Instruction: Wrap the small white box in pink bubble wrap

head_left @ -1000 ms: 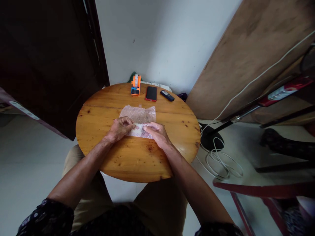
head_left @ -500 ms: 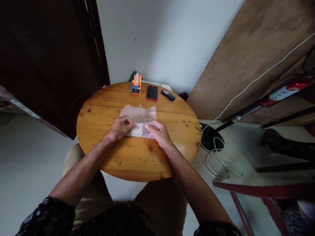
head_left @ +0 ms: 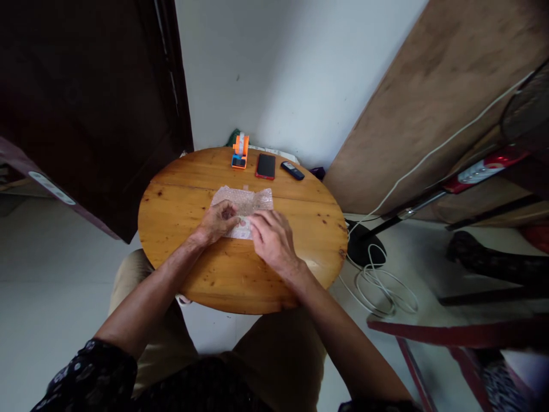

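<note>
A sheet of bubble wrap [head_left: 244, 198] lies on the round wooden table [head_left: 240, 274], its near part folded over. Something pale and small shows between my hands on the folded part; I cannot make out its kind. My left hand [head_left: 218, 221] rests at the left side of the bubble wrap, thumb and fingertips closed on its near fold. Over the right part of the fold is my right hand [head_left: 273, 236], fingers curled and fingertips pinched together close to the left thumb. What the right fingertips hold is too small to tell.
Along the table's far side stand an orange and blue tape dispenser [head_left: 240, 152], a phone [head_left: 265, 166] with a red edge, and a small dark handset [head_left: 292, 170]. Right of the table are a fan base [head_left: 364, 246], a coiled white cable [head_left: 386, 292] and a red chair [head_left: 429, 332].
My right hand has shifted left and turned over the fold, its fingers now curled and pinched near the left thumb. The left hand stays almost in place. The view has shifted slightly.
</note>
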A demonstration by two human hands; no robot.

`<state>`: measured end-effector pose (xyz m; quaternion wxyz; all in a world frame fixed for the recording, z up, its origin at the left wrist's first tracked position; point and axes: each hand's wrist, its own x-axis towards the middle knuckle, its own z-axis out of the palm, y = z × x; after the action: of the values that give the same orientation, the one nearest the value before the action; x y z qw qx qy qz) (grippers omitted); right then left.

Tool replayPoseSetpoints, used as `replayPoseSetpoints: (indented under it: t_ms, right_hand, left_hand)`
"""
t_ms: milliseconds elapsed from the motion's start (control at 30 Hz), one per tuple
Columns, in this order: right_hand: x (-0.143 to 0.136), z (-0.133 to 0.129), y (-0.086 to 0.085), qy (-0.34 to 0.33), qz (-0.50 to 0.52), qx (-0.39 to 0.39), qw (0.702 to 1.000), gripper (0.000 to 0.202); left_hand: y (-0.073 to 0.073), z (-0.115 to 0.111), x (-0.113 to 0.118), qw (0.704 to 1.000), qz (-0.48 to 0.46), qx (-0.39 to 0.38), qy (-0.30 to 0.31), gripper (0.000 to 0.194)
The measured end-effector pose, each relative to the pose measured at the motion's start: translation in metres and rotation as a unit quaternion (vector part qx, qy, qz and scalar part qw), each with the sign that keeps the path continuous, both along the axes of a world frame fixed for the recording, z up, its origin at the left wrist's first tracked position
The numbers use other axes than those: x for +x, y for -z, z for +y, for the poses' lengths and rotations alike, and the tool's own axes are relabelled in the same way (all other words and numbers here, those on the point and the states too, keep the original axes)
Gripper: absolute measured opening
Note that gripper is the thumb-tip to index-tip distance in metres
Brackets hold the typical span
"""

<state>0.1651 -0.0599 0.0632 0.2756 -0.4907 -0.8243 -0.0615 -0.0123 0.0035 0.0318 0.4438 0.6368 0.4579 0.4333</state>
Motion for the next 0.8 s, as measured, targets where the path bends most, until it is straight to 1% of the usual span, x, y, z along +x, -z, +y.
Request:
replayPoseSetpoints:
  t_ms: [67, 167, 233, 300, 333, 367, 433, 500, 600, 700, 800]
  right_hand:
    - [-0.009, -0.003, 0.002, -0.033, -0.050, -0.016, 0.998, 0.032]
    - [-0.015, -0.001, 0.009, -0.032, -0.090, -0.041, 0.995, 0.035]
    - [-0.015, 0.001, 0.009, -0.028, -0.103, -0.058, 0.993, 0.035]
    - [-0.014, 0.002, 0.006, -0.031, -0.114, -0.072, 0.990, 0.036]
    - [-0.014, 0.002, 0.003, -0.032, -0.121, -0.078, 0.989, 0.036]
    - [-0.014, 0.002, 0.000, -0.033, -0.130, -0.082, 0.988, 0.037]
    - [-0.017, 0.002, -0.005, -0.032, -0.148, -0.087, 0.985, 0.037]
    - [-0.020, 0.003, -0.009, -0.025, -0.166, -0.087, 0.982, 0.037]
    - [-0.025, 0.005, -0.010, -0.020, -0.193, -0.081, 0.978, 0.034]
    - [-0.027, 0.008, -0.010, -0.021, -0.208, -0.074, 0.975, 0.032]
    - [-0.028, 0.010, -0.010, -0.023, -0.214, -0.081, 0.973, 0.032]
  left_hand:
    - [0.000, 0.001, 0.000, 1.000, 0.028, 0.011, -0.008, 0.022]
    - [-0.001, 0.002, -0.004, 0.999, 0.048, 0.005, -0.005, 0.026]
    - [-0.005, 0.002, -0.012, 0.998, 0.057, -0.006, 0.021, 0.037]
    - [-0.012, 0.001, -0.024, 0.995, 0.080, -0.016, 0.052, 0.053]
    - [-0.015, 0.000, -0.030, 0.993, 0.099, -0.016, 0.054, 0.058]
    - [-0.019, -0.001, -0.036, 0.991, 0.126, -0.013, 0.042, 0.061]
    - [-0.023, -0.002, -0.043, 0.983, 0.184, -0.017, 0.003, 0.056]
    - [-0.024, -0.002, -0.044, 0.971, 0.234, -0.032, -0.032, 0.050]
    - [-0.023, -0.002, -0.040, 0.950, 0.304, -0.052, -0.058, 0.047]
    - [-0.022, -0.004, -0.043, 0.924, 0.372, -0.025, -0.091, 0.044]
    - [-0.023, -0.008, -0.052, 0.905, 0.409, -0.018, -0.113, 0.043]
